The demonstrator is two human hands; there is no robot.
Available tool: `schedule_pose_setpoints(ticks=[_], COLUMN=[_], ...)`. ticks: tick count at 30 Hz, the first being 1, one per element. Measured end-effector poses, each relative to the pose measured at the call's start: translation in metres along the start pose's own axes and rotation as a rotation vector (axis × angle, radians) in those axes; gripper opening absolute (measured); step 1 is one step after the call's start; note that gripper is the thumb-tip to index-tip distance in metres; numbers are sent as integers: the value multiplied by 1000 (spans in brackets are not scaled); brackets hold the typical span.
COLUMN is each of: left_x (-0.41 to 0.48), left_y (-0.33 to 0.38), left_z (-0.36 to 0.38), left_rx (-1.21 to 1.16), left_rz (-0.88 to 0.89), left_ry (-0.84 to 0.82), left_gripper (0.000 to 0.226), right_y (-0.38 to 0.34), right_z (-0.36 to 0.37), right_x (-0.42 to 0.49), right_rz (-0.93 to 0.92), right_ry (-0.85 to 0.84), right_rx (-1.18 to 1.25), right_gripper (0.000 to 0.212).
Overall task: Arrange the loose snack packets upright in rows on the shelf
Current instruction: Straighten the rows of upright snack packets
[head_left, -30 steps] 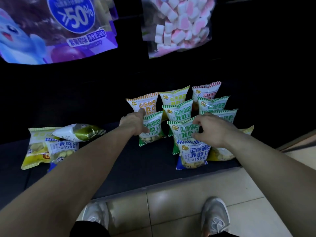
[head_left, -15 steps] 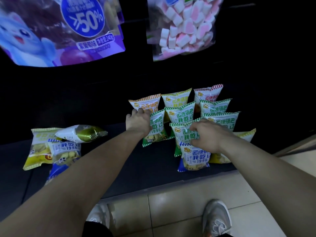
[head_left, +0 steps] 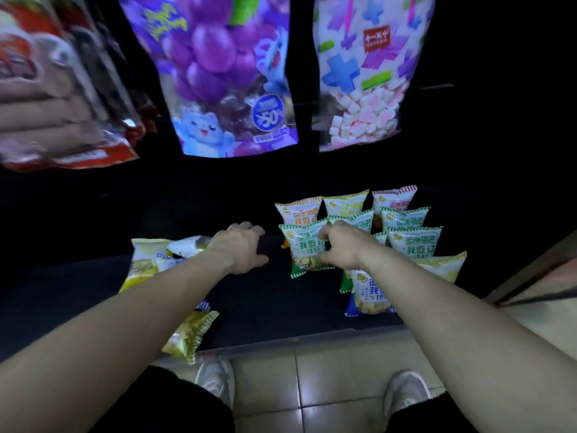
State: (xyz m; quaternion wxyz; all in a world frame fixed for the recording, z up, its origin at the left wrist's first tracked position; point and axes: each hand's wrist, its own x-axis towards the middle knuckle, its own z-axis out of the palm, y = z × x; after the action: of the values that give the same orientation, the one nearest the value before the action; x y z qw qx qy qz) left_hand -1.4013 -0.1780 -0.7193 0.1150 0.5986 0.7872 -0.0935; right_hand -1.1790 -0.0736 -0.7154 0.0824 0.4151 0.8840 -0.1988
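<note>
The long dark shelf (head_left: 265,301) runs under my left hand (head_left: 240,248) and my right hand (head_left: 340,245). High above them hang a big purple plastic bag with grapes and a blue cat (head_left: 218,73) and a white plastic bag of pink and white marshmallows (head_left: 368,73). Behind my right hand and to its right, striped packets (head_left: 406,220) stand in rows. A heap of loose yellow and white snack packets (head_left: 150,260) lies just left of my left hand. That hand holds nothing, and its fingers are loosely bent. My right hand pinches the side of a small green-striped snack packet (head_left: 304,248), which stands upright.
</note>
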Motion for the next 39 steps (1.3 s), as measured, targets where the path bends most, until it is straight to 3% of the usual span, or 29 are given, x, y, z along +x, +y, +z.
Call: schedule_pose_setpoints(ticks=[8,13,21,26,32,39], left_x=[-144,-193,-193,-173,-176,-184], left_y=[-75,-122,-196,-234,-258,-260], left_z=[3,23,100,128,145,145], left_rx=[-59,-96,-209,-272,-315,-294], left_rz=[-180,-227,-314,-351,-440,-473], left_ry=[-53,-111,-125,-146,-138,-158], left_gripper=[69,71,75,79,75,74], right_y=[-88,-144,-237,-273,-278,-286], right_z=[0,35,166,233,259,254], right_x=[-16,-7,57,98,117,115], right_rz=[-96,-144,-267,-222,-133,-199], right_ry=[4,-81,-263,-322,-421,-325], right_rx=[82,67,55,-79,-36,-76], right_gripper=[56,58,56,59,92,90])
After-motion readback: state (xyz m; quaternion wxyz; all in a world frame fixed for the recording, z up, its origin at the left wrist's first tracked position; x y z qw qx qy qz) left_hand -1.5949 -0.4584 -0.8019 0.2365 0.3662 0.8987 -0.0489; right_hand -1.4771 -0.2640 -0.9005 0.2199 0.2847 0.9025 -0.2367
